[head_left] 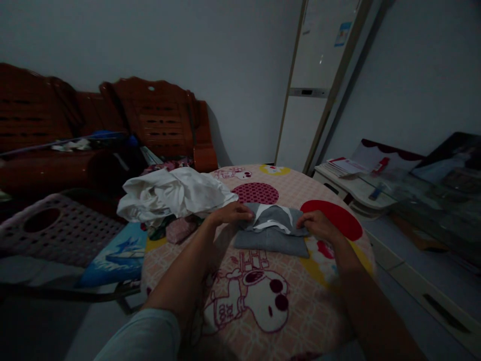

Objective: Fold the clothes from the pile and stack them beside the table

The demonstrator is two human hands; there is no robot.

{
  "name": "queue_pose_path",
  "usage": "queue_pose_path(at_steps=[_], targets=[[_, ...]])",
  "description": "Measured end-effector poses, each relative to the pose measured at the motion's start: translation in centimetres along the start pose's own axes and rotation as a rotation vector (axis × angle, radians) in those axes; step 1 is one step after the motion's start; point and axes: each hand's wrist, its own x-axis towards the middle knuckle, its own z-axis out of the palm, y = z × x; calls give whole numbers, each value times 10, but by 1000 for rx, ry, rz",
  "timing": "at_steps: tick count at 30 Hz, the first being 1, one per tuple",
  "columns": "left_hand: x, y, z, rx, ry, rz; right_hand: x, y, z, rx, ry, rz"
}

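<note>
A grey cloth garment with white trim lies folded on the round table, its upper layer doubled over the lower one. My left hand pinches the upper layer at its left end. At the right end, my right hand has its fingers closed on the same layer. Beneath the garment is a patterned tablecloth with a cartoon dog, pink checks and a red oval.
A heap of white cloth and a pinkish cloth lie at the table's left. Farther left are a woven chair and a wooden sofa. A low cabinet stands on the right.
</note>
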Motion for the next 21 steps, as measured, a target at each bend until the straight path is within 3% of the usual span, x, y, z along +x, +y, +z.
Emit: queue_pose_path(at_steps=[5, 8, 11, 15, 18, 21], targets=[[23, 20, 29, 314, 369, 62, 24, -16, 12, -100, 204, -85], [36, 20, 54, 389, 447, 135, 40, -15, 29, -145, 327, -196], [39, 7, 71, 477, 325, 151, 45, 2, 49, -221, 270, -289], [32, -11, 71, 590, 86, 175, 34, 29, 69, -379, 79, -409], [29, -11, 68, 602, 34, 171, 25, 37, 76, -441, 88, -443], [28, -3, 69, 579, 70, 176, 22, 34, 77, -439, 105, -438]])
